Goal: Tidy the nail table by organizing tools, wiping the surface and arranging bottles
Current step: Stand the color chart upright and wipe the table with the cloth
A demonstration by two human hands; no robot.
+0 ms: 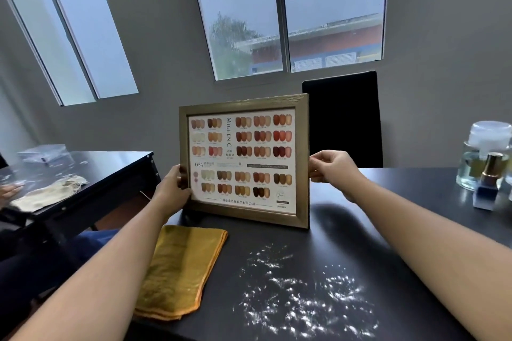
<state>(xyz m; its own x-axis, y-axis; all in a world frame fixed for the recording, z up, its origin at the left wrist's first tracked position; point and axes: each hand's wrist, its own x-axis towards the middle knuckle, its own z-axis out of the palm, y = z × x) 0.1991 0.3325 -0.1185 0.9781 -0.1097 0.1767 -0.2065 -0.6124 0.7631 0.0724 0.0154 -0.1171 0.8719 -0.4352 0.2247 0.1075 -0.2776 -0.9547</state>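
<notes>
A framed nail colour chart [243,160] with a bronze frame stands upright at the far middle of the black table [388,230]. My left hand [173,188] grips its left edge near the bottom. My right hand [332,169] pinches its right edge at mid height. A folded yellow cloth [180,268] lies flat on the table in front of the frame, under my left forearm. White powder [302,293] is scattered over the near middle of the table. At the far right stand a small dark nail polish bottle [486,183] and a clear glass bottle [479,158] with a white cap.
A black chair back [343,119] rises behind the table. A second dark table [83,174] at the left holds a beige cloth [50,191] and a clear plastic box [41,153]; another person's hand [9,191] rests there. Windows fill the wall behind.
</notes>
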